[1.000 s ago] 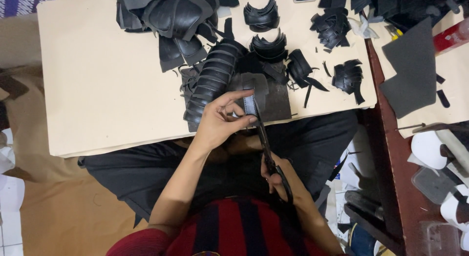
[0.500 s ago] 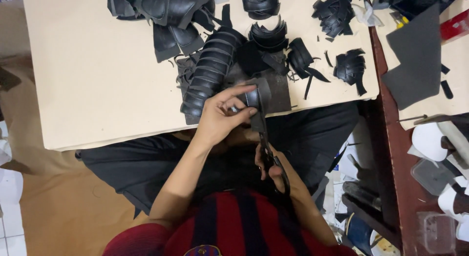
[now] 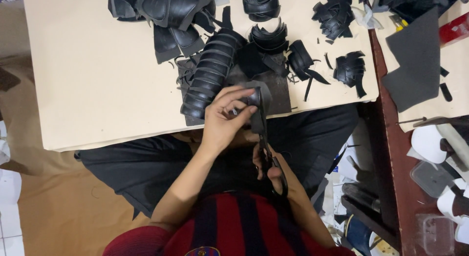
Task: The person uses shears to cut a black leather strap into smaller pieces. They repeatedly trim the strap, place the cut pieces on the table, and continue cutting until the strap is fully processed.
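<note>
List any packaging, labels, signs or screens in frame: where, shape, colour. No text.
Red box: upper right edge, on the side table, boxy, red, partly cut off.
Clear plastic container: right, below the dark table edge, rectangular, transparent.
Second clear container: lower right, squarish, transparent.
No signs or screens seen.

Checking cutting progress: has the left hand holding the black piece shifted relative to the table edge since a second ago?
Cannot tell: the left hand sits at the table edge in every frame; the small apparent shift could be camera motion.
</note>
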